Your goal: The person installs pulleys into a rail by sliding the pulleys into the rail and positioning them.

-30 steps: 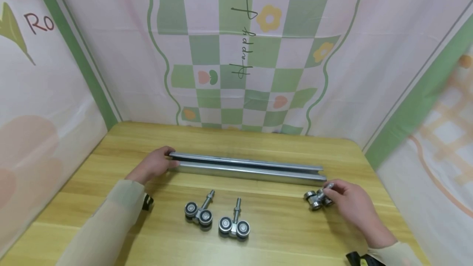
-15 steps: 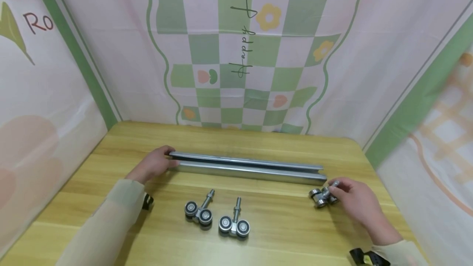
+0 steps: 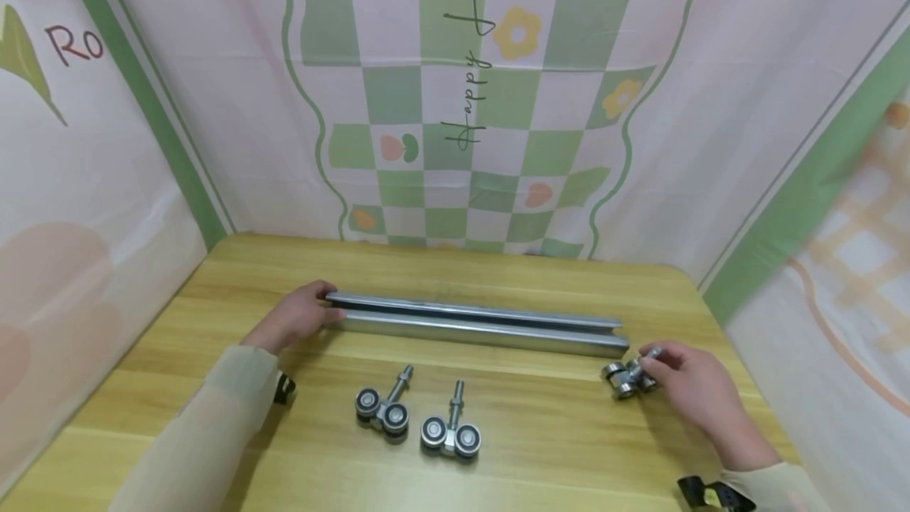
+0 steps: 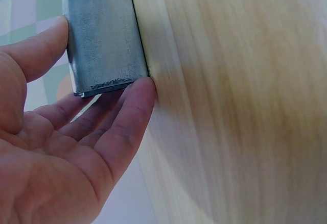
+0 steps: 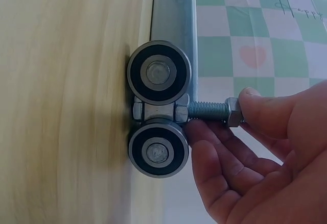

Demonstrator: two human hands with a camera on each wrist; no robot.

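A C-shaped metal rail lies across the table, its slot facing up. My left hand holds its left end, thumb on one side and fingers about the other. In the left wrist view, the rail's flat wall sits between thumb and fingertips. Just off the rail's right end, my right hand pinches a roller trolley by its threaded bolt. The right wrist view shows the trolley's wheels low over the wood, with the thumb at the bolt's nut and the rail behind.
Two more roller trolleys, one at left and one nearer the middle, lie in front of the rail with bolts pointing away from me. Printed cloth hangs behind and on both sides of the wooden table.
My right hand has shifted a little to the right with the trolley, away from the rail's end. The left hand, rail and two lying trolleys have stayed in place.
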